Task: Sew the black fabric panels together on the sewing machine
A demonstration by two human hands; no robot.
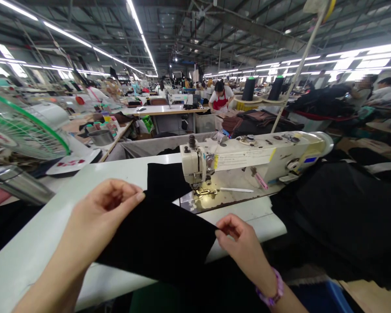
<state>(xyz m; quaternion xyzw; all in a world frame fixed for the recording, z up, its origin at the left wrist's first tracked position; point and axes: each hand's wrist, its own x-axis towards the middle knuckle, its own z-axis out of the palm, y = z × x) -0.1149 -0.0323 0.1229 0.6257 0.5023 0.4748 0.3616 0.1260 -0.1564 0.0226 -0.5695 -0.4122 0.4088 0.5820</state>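
Observation:
A piece of black fabric (pixel 163 234) stretches between my two hands over the front of the sewing table. My left hand (pixel 107 204) pinches its upper left edge between thumb and fingers. At its right corner, my right hand (pixel 236 237) grips the cloth in another pinch; a purple beaded bracelet circles that wrist. Behind the fabric stands a white sewing machine (pixel 241 158), its needle and presser foot (pixel 203 191) just beyond the cloth's upper edge. More black cloth (pixel 164 176) lies left of the machine head; I cannot tell whether it is the same piece.
A white pen-like stick (pixel 236 190) lies on the machine bed. Black cloth (pixel 342 217) is heaped at right. On the left are a green-rimmed fan (pixel 29 126) and a steel flask (pixel 19 184). Thread cones (pixel 248 89) stand behind the machine, and a person (pixel 220 98) in a red apron works farther back.

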